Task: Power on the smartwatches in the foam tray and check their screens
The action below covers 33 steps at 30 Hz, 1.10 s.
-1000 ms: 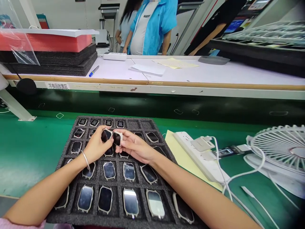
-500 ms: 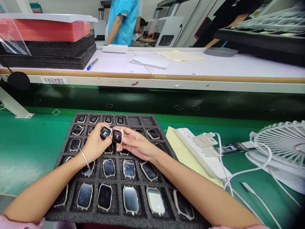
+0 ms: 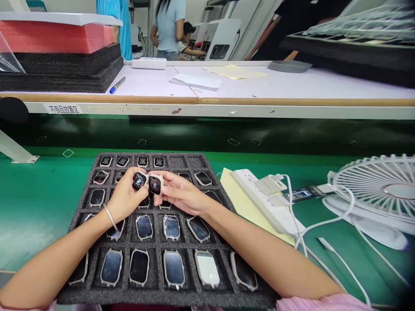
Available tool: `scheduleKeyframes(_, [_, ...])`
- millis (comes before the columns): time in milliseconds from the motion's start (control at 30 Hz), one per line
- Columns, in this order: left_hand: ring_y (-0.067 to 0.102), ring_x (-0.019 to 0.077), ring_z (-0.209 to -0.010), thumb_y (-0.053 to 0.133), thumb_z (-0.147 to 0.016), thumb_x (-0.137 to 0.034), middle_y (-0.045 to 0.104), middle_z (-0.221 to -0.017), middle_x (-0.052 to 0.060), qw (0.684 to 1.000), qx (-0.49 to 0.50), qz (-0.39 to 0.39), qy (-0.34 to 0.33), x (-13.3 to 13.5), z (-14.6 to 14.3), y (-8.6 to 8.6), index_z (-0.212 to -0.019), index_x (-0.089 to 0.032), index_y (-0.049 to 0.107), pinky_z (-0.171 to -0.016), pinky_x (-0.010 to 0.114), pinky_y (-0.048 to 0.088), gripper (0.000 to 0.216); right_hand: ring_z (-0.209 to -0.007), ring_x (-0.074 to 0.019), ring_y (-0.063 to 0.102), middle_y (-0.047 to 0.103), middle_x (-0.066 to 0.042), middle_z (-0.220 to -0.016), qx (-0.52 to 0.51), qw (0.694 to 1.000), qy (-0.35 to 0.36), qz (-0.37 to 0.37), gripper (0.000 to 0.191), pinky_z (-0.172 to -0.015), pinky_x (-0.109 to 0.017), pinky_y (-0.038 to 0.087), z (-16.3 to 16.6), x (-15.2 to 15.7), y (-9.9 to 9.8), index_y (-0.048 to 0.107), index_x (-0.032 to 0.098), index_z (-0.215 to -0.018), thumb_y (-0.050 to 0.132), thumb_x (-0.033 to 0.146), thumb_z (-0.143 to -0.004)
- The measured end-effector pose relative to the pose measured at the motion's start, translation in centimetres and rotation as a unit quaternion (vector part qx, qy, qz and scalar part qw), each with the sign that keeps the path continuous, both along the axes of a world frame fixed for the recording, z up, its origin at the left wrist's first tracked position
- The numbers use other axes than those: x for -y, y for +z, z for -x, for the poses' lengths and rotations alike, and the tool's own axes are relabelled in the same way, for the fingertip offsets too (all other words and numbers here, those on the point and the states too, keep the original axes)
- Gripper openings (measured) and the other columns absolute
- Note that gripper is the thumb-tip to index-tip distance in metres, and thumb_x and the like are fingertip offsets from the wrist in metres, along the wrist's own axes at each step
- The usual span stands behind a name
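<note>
My left hand (image 3: 126,196) grips a smartwatch without a strap (image 3: 139,180), its dark face lit with a dial. Close beside it, a second strapless smartwatch (image 3: 155,185) with a lit face is pinched in my right hand (image 3: 181,193). Both watches are held face up above a dark grey foam tray (image 3: 155,298), whose square pockets hold several more watch bodies. Four-cornered watches with small lit text (image 3: 142,161) lie in the far row; a pale-screened watch (image 3: 207,268) lies in the near row. My hands hide some of the middle pockets.
Right of the tray lie a yellow sheet (image 3: 228,185), a white power strip (image 3: 259,198) with cables, and a white fan (image 3: 376,194). A raised shelf (image 3: 240,90) crosses behind, bearing foam stacks (image 3: 65,65), a pen (image 3: 117,85) and papers. People are beyond it.
The whole view has shifted slightly, so the scene sits further left. Both hands keep hold of their watches in nearly the same pose. In the background, a person in blue has moved left.
</note>
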State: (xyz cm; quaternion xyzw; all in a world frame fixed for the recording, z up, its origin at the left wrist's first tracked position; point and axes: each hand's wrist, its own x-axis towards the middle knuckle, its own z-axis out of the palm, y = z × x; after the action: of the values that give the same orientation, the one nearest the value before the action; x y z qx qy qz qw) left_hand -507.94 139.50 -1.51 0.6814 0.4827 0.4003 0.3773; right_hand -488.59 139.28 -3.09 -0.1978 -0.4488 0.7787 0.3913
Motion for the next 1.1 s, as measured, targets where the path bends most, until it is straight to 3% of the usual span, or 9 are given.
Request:
scheduleKeyframes(333, [0.058,0.0186,-0.091,0.058,-0.076,-0.029,0.062,-0.099,0.004,1.0,0.009,0.007,-0.006,0.09,0.01,0.14,-0.104,-0.02,0.052,-0.086,0.033,0.045,0.03,-0.074,-0.0126,0.071,0.071,0.0,-0.086,0.009,1.0,-0.003,-0.004,0.054,-0.073,-0.025,0.052,-0.06,0.23,0.23,0.055,0.019,-0.127,0.082,0.034,-0.082])
scheduleKeyframes(533, [0.057,0.0177,-0.084,0.058,-0.077,-0.03,0.063,-0.098,0.004,1.0,-0.004,0.009,-0.008,0.15,0.02,0.2,-0.105,-0.02,0.053,-0.076,0.031,0.046,0.03,-0.075,-0.0129,0.072,0.071,0.0,-0.085,0.007,1.0,-0.001,-0.004,0.051,-0.073,-0.026,0.053,0.02,0.23,0.23,0.057,0.02,-0.126,0.081,0.033,-0.083])
scheduleKeyframes(700, [0.059,0.0188,-0.09,0.058,-0.076,-0.028,0.064,-0.1,0.005,1.0,0.009,0.001,-0.007,0.17,-0.05,0.24,-0.104,-0.019,0.053,-0.082,0.033,0.047,0.03,-0.075,-0.0126,0.072,0.07,0.001,-0.091,-0.001,1.0,-0.005,-0.003,0.048,-0.075,-0.026,0.054,0.06,0.2,0.23,0.059,0.021,-0.124,0.081,0.031,-0.083])
scheduleKeyframes(900, [0.059,0.0181,-0.084,0.057,-0.077,-0.027,0.064,-0.097,0.004,1.0,-0.022,-0.005,-0.009,0.18,0.09,0.49,-0.103,-0.02,0.053,-0.078,0.032,0.048,0.027,-0.074,-0.013,0.071,0.068,0.0,-0.092,0.008,1.0,-0.005,-0.01,0.049,-0.074,-0.027,0.054,0.03,0.27,0.29,0.058,0.021,-0.125,0.081,0.031,-0.083])
scheduleKeyframes(1100, [0.06,0.0189,-0.092,0.057,-0.078,-0.026,0.064,-0.101,0.005,1.0,-0.004,-0.001,-0.005,0.14,0.08,0.26,-0.104,-0.019,0.053,-0.087,0.034,0.047,0.028,-0.074,-0.0133,0.07,0.068,0.0,-0.09,0.012,1.0,-0.007,-0.008,0.049,-0.075,-0.028,0.053,0.03,0.32,0.37,0.058,0.021,-0.126,0.081,0.032,-0.083])
